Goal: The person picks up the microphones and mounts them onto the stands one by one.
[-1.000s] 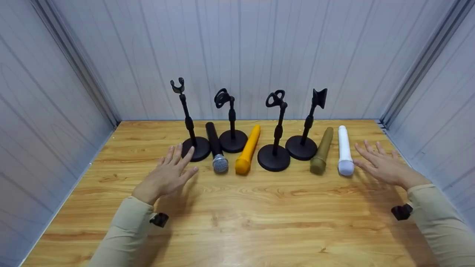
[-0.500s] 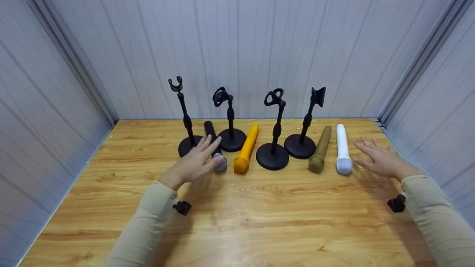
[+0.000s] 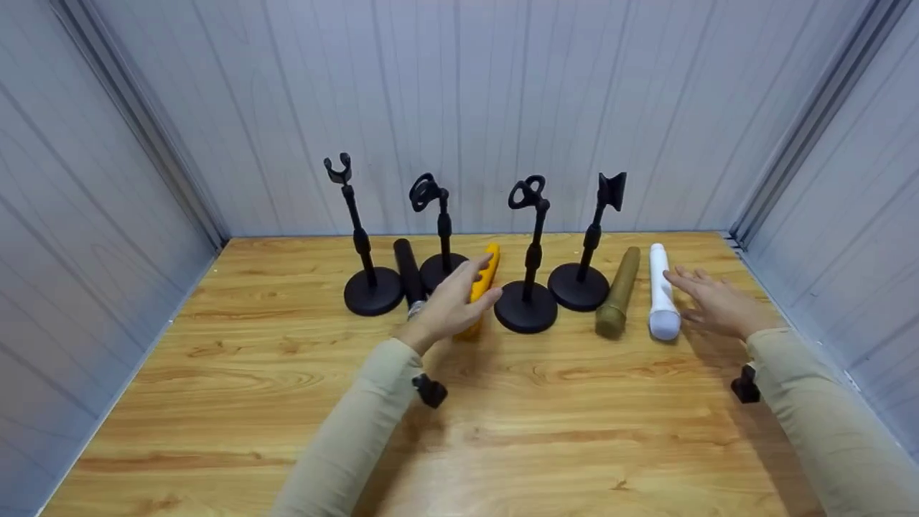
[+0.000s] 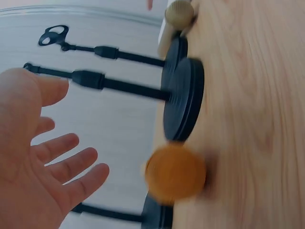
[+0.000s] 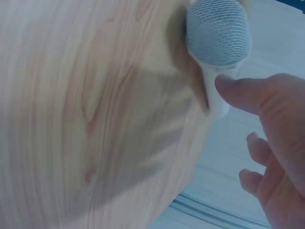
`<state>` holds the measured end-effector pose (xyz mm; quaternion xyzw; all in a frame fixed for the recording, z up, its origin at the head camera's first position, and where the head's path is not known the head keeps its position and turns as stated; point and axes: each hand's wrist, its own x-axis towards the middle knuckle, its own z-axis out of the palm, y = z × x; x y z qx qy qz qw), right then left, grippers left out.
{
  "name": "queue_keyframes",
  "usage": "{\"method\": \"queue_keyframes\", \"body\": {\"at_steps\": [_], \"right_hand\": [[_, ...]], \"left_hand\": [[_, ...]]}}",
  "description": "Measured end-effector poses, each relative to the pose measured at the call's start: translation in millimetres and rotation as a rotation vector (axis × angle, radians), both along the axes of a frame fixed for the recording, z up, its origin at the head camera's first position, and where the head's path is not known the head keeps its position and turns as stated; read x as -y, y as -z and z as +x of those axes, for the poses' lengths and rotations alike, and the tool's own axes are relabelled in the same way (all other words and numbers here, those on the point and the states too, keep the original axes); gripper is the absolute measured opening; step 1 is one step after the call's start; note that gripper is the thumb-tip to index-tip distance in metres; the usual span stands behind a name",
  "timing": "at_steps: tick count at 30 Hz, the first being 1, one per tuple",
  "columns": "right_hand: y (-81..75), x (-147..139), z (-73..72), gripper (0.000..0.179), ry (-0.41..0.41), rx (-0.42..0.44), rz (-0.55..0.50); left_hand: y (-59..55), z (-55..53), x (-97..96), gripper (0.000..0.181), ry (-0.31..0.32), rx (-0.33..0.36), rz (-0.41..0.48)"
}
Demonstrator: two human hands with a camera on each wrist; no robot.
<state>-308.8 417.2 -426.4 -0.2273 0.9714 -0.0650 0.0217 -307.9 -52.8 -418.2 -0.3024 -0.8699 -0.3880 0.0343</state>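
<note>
In the head view my left hand (image 3: 449,305) hovers over the yellow microphone (image 3: 491,264), fingers spread, hiding part of it. The left wrist view shows that microphone's round orange-yellow head (image 4: 175,172) below the fingers, which hold nothing. Beside it lies a black microphone (image 3: 407,262), its silver head mostly behind my left hand. At the right, my right hand (image 3: 718,305) is next to a white microphone (image 3: 664,324), with relaxed fingers overlapping its handle. In the right wrist view the thumb (image 5: 238,90) overlaps the handle just below the mesh head (image 5: 218,33).
Several black desktop microphone stands with round bases are upright along the back: a far-left one (image 3: 372,291), one behind my left hand (image 3: 445,222), a middle one (image 3: 528,309) and a right one (image 3: 580,287). An olive microphone (image 3: 619,294) lies right of them. Pale panel walls (image 3: 459,108) enclose the table.
My left hand has swept right, from beside the far-left stand, past the black microphone, to over the yellow one. My right hand has shifted slightly left, closer to the white microphone.
</note>
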Motion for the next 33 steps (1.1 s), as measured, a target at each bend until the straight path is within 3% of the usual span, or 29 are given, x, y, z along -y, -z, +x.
{"method": "queue_keyframes", "body": {"at_steps": [6,16,22,25,30,33], "right_hand": [[7.7,1,-8.3,0.064,-0.037,-0.022,0.012],[23.3,3,-11.3,0.052,-0.077,0.000,-0.035],[23.9,0,-8.6,0.053,-0.075,-0.032,-0.046],[24.1,1,-8.2,0.050,-0.074,-0.047,-0.057],[27.8,4,-8.6,0.045,-0.101,-0.101,-0.090],[30.0,6,-10.3,0.045,-0.108,-0.103,-0.099]], "left_hand": [[7.2,-11.9,-34.9,0.065,0.013,0.098,0.090],[19.1,-27.1,-77.5,0.066,-0.045,0.108,0.204],[9.1,-33.0,-95.4,0.064,-0.080,0.071,0.349],[2.7,-36.3,-100.3,0.050,-0.066,0.014,0.382],[2.2,-44.8,-100.2,0.023,-0.003,-0.065,0.319],[3.9,-47.1,-96.7,0.022,0.027,-0.042,0.264]]}}
